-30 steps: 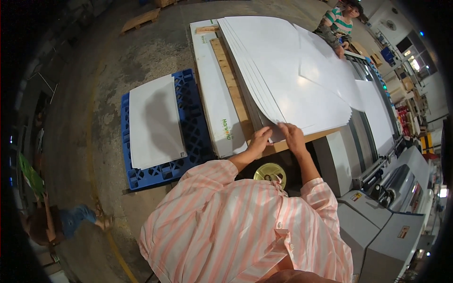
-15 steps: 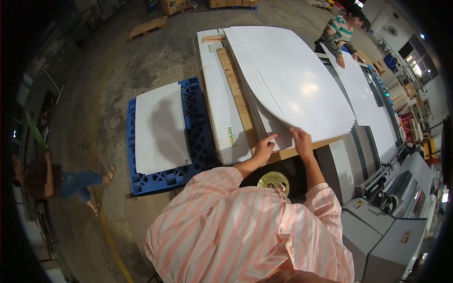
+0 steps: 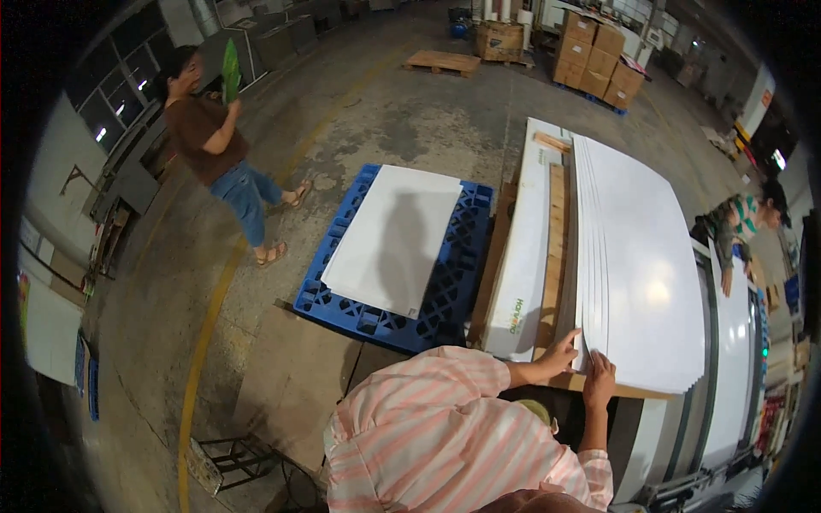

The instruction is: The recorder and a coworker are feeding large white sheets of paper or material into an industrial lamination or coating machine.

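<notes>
A tall stack of large glossy white sheets (image 3: 641, 256) lies in front of me, its left edges slightly fanned. My right hand (image 3: 599, 380) pinches the top sheet at the stack's near left corner, the fingers closed on its edge. Beside it, my left hand (image 3: 558, 359) touches that same corner with thumb and fingers apart. Part of the left hand's fingertips is hard to make out against the sheet edges.
Left of the stack are a wooden strip (image 3: 554, 248) and a white wrapped pack (image 3: 516, 316). A blue pallet (image 3: 351, 312) bears smaller white sheets (image 3: 398, 231). One person (image 3: 209, 145) stands at left with a green fan; another (image 3: 740, 222) leans over a machine at right.
My view has swung left. The top sheet's lifted, curled corner has come down nearly flat, with my right hand lowered beside my left. The person at left now appears whole.
</notes>
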The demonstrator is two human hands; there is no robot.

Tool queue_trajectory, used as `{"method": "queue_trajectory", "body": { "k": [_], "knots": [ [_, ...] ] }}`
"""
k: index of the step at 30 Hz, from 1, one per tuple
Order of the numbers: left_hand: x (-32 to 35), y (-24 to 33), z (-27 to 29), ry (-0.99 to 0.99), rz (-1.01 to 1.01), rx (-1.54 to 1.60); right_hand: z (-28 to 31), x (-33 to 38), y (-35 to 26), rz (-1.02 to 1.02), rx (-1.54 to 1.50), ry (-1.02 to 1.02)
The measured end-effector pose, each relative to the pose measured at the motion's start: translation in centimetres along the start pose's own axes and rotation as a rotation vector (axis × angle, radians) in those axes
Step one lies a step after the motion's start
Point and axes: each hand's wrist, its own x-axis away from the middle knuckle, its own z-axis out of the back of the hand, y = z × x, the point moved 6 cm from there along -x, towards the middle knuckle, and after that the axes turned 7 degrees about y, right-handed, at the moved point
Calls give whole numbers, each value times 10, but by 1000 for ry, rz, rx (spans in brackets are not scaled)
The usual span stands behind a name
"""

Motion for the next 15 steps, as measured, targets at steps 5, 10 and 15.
{"method": "queue_trajectory", "body": {
  "k": [5,10,15],
  "knots": [
    [-7,8,3,27,103,275,9,-12,-18,-101,-59,-25],
    [-13,5,-2,-89,151,334,7,-22,-23,-221,-56,-84],
    [-10,17,-2,-78,140,233,-16,-17,15,-409,-408,-80]
  ]
}}
